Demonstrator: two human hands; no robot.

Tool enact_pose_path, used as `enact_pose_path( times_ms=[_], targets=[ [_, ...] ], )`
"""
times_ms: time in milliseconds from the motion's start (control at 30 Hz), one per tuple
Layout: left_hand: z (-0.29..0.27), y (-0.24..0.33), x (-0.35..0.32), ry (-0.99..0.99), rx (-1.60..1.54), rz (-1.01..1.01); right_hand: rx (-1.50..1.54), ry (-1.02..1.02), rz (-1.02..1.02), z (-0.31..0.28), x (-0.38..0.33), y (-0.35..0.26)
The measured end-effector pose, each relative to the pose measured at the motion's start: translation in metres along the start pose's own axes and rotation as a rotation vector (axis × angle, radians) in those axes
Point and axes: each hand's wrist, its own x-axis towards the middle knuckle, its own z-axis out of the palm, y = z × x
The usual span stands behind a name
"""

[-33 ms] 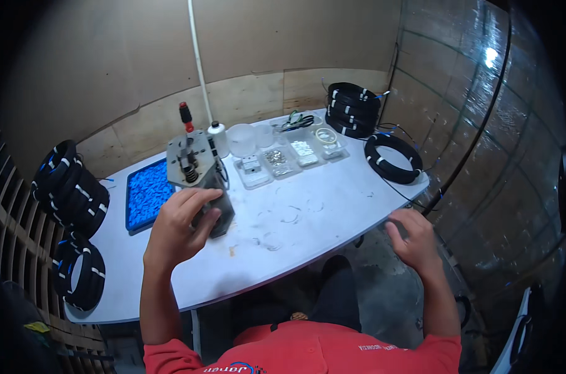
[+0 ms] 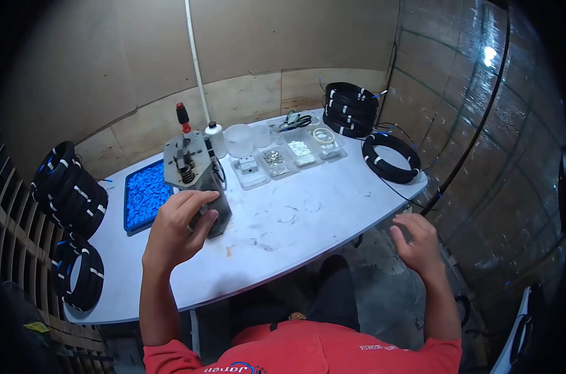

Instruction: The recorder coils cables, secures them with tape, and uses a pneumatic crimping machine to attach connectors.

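The metal machine (image 2: 201, 163) stands upright on the worktop (image 2: 289, 255), just beyond the left hand (image 2: 175, 229), which is much the nearer; its long axis looks vertical. That hand is half open, thumb apart from bent fingers, nothing visible in it; whether its fingertips touch the machine, I cannot tell. The right hand (image 2: 417, 244), loosely open with nothing visible in it, hangs past the front edge over the floor (image 2: 382, 280), well apart. A blue tray (image 2: 126, 206) and cable coils (image 2: 398, 177) flank the pale surface; a wooden wall (image 2: 251, 92) backs it.
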Motion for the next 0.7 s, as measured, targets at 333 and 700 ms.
enact_pose_path(
  times_ms=[333,700],
  targets=[
    [0.094,0.072,0.103,-0.012,-0.264,0.325,0.094,0.081,-0.175,0.009,0.028,0.014],
    [0.186,0.134,0.146,-0.095,-0.46,0.578,0.008,-0.008,-0.078,0.065,0.004,0.041]
  ],
)
